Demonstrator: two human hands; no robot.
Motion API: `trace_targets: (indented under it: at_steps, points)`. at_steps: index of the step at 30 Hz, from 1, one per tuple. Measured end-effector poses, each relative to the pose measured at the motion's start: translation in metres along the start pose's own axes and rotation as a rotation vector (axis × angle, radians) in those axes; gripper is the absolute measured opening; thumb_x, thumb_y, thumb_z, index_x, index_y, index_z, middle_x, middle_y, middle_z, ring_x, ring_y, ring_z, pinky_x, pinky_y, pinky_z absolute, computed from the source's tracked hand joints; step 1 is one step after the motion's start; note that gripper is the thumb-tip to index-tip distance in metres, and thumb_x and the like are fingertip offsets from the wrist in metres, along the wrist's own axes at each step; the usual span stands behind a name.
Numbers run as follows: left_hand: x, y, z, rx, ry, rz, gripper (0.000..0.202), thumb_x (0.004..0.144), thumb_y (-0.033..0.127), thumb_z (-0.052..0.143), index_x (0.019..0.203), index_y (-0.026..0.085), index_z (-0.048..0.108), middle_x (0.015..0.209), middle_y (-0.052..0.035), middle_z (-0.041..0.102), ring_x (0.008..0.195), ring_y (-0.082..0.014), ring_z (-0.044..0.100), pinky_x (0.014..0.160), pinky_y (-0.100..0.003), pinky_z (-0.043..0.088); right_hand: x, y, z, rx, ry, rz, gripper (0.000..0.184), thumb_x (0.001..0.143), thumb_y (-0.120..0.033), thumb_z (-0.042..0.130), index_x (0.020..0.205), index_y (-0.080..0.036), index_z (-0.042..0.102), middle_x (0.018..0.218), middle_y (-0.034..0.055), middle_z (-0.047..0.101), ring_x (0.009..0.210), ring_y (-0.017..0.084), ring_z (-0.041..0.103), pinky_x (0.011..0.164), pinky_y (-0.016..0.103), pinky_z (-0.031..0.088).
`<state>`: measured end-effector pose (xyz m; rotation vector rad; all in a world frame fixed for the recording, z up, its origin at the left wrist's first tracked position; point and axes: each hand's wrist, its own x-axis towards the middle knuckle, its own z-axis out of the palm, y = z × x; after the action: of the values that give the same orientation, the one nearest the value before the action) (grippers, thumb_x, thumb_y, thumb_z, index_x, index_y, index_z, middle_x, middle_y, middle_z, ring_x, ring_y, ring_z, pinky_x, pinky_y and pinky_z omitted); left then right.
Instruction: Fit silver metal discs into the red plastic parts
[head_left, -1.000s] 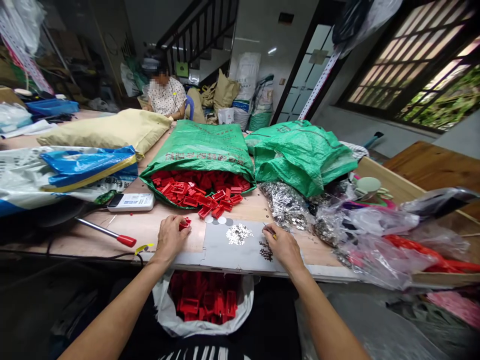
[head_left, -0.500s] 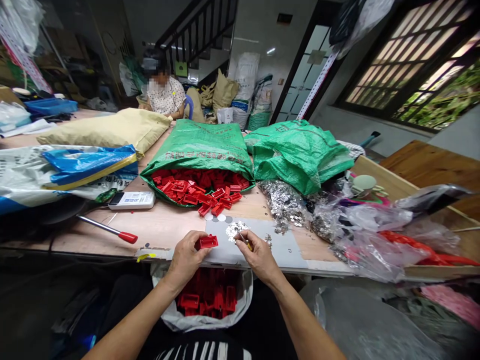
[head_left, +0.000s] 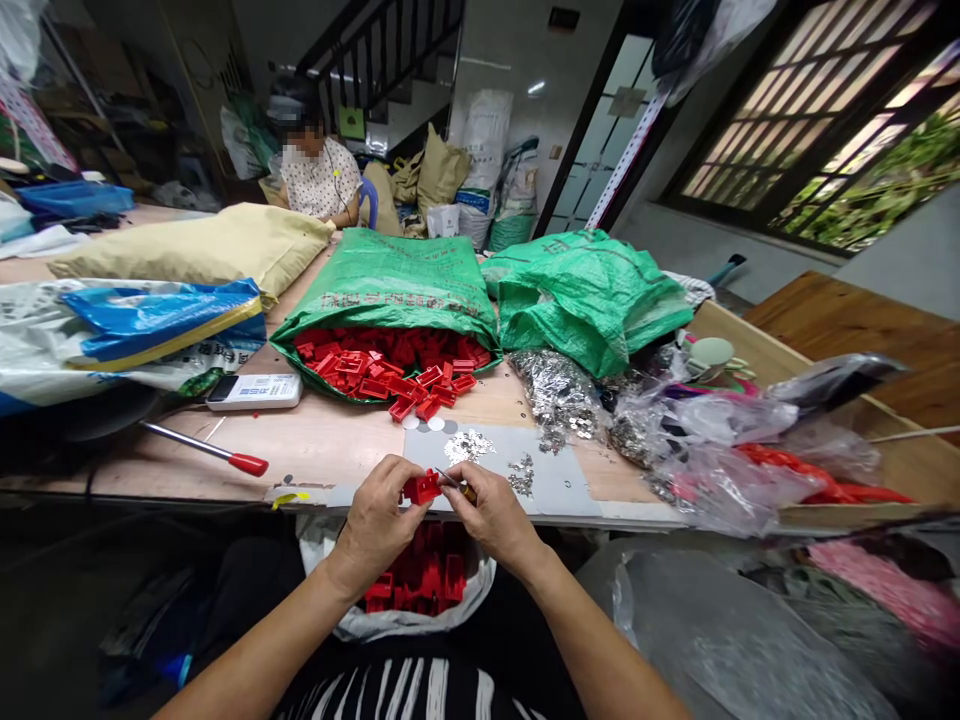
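Observation:
My left hand pinches a small red plastic part just over the table's near edge. My right hand is closed on a thin pointed tool with a yellow grip, its tip touching the red part. Below both hands a white bag in my lap holds more red parts. On the grey sheet in front lie small heaps of shiny metal pieces. Behind it a green sack spills red parts onto the table.
A second green sack, clear bags of metal pieces and crumpled plastic fill the right. A red-handled screwdriver, a white remote and blue-white and tan sacks lie left. Another person sits at the far end.
Both hands drew back from the table top to its near edge and came together. The left lifted a red part; the right brought the tool's tip to it.

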<state>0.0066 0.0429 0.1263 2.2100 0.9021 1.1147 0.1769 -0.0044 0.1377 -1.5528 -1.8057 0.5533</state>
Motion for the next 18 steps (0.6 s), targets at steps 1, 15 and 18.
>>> trace_targets:
  at_steps: [1, 15, 18]
  points:
    - [-0.0004, 0.0018, -0.0002, -0.005, -0.006, 0.003, 0.011, 0.081, 0.014, 0.059, 0.090, 0.020, 0.058, 0.082, -0.0018, 0.057, 0.077, -0.0157, 0.056, 0.070, -0.028, 0.046, -0.0002, 0.0000, 0.0005, -0.013, 0.004, -0.011, 0.010, 0.087, -0.018, 0.053, 0.091, -0.020, 0.061, 0.085, 0.0024, 0.065, 0.078, 0.015, 0.058, 0.072, 0.026, 0.043]
    - [-0.0044, 0.0063, 0.0008, 0.010, 0.055, -0.037, 0.017, 0.076, 0.011, 0.065, 0.089, 0.021, 0.060, 0.081, -0.0010, 0.059, 0.074, -0.0155, 0.057, 0.067, -0.027, 0.047, -0.0012, -0.0002, -0.0050, 0.029, -0.048, -0.041, 0.013, 0.088, -0.020, 0.052, 0.096, -0.021, 0.063, 0.087, 0.0032, 0.065, 0.081, 0.015, 0.059, 0.074, 0.026, 0.044]
    - [-0.0039, 0.0078, -0.0002, 0.018, 0.070, -0.051, 0.017, 0.075, 0.012, 0.066, 0.088, 0.021, 0.060, 0.081, -0.0008, 0.059, 0.073, -0.0153, 0.057, 0.066, -0.026, 0.047, -0.0033, -0.0001, -0.0051, 0.054, 0.017, 0.021, 0.011, 0.087, -0.025, 0.055, 0.096, -0.020, 0.060, 0.087, 0.0020, 0.064, 0.078, 0.014, 0.058, 0.073, 0.025, 0.044]
